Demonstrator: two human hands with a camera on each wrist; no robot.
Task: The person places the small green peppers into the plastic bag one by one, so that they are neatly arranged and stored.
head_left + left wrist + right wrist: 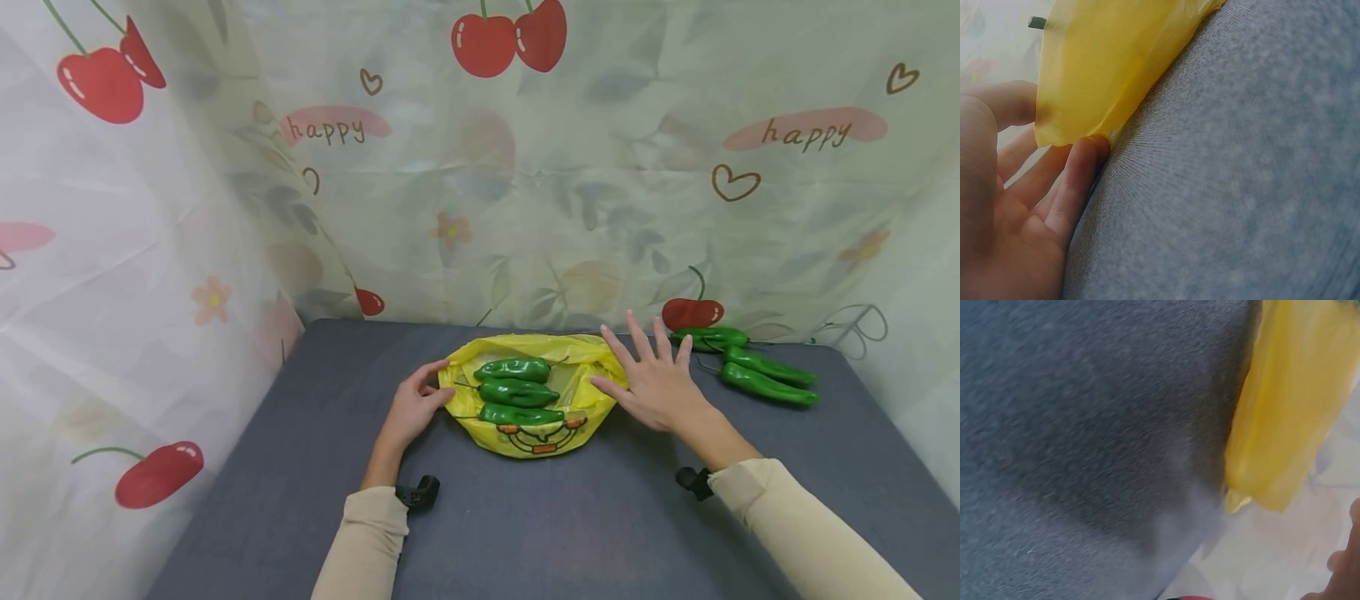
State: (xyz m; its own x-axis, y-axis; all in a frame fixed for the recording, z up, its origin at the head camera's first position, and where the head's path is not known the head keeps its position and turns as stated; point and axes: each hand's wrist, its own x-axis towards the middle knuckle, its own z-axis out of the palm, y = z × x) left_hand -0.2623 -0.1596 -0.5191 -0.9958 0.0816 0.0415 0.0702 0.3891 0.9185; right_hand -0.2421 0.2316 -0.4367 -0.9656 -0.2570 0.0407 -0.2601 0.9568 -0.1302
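The yellow bag (476, 435) lies at the middle of the frame on the grey bench (562, 517), with its wide mouth upward, and three green peppers (517, 392) rest inside it, side by side. Three other peppers (772, 367) lie on the bench at the right of the frame, near its far edge. The left hand (412, 408) has a light grip on the bag's left edge, the thin plastic caught between thumb and fingers; the right hand (660, 392) has its fingers spread wide at the bag's right edge, and it has hold of nothing. From here, I think the main danger is the soft wall: if only the left side is lifted, the bag could tilt, and the smooth peppers could roll out over the low rim at the right. A hard pull on the thin plastic might also tear it, or a stem might pierce it. Only the head view shows the peppers fully and how they lie. The left wrist view shows better the fingertips (1090, 149) at the bag's corner, and also a dark stem (1037, 22) which sticks out past the plastic. The right wrist view shows a gap between the bag and the few fingers visible there.
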